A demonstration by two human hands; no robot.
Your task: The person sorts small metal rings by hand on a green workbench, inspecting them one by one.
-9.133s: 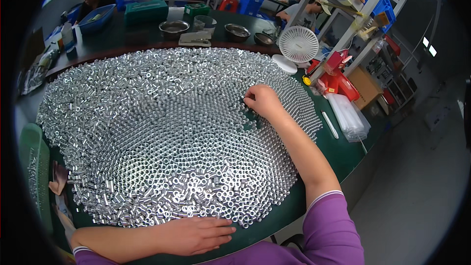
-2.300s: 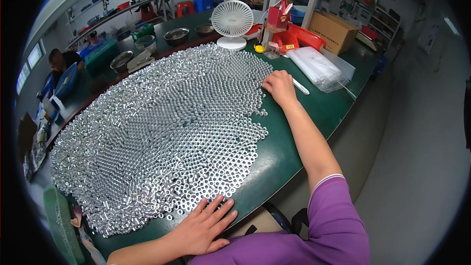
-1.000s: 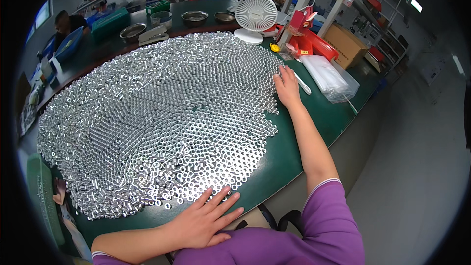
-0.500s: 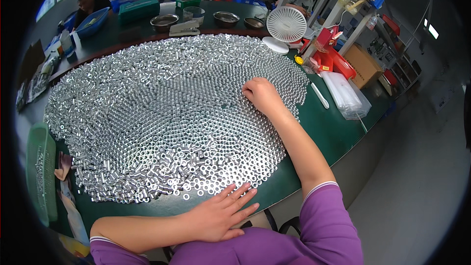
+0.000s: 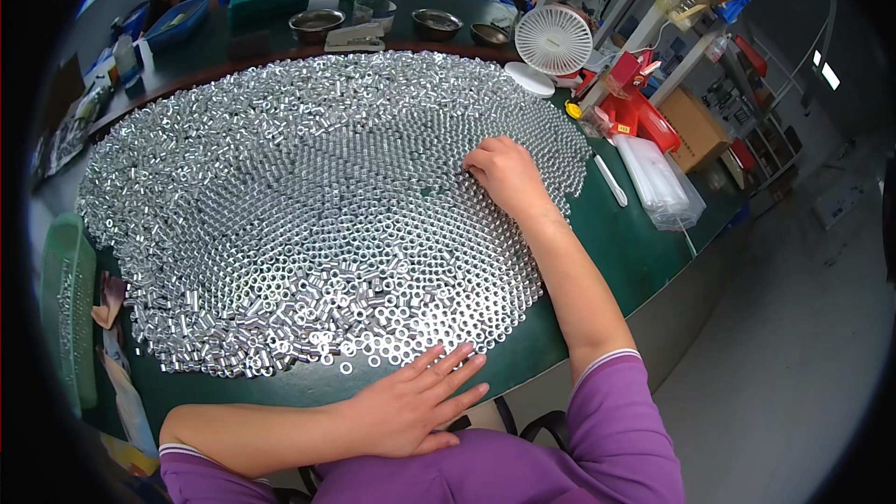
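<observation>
A broad spread of small shiny metal sleeves (image 5: 308, 168) covers most of the green table (image 5: 644, 252). Many stand upright, packed side by side in the middle; others lie tipped in loose heaps at the far, left and near sides. My right hand (image 5: 511, 179) is over the right part of the packed sleeves, fingers curled together in a pinch. Whatever is between its fingertips is too small to make out. My left hand (image 5: 406, 406) lies with fingers spread at the table's near edge, fingertips beside the nearest sleeves, holding nothing.
A green plastic basket (image 5: 70, 308) stands at the left edge. To the right lie a white-handled tool (image 5: 610, 181), clear plastic bags (image 5: 658, 182) and red bins (image 5: 644, 121). Behind are a white fan (image 5: 553, 40), metal bowls (image 5: 436, 24) and a stapler (image 5: 356, 38). Two people sit farther back.
The whole view has shifted slightly. My right hand stays pinched over nearly the same part of the sleeves, and my left hand still rests spread at the near edge.
</observation>
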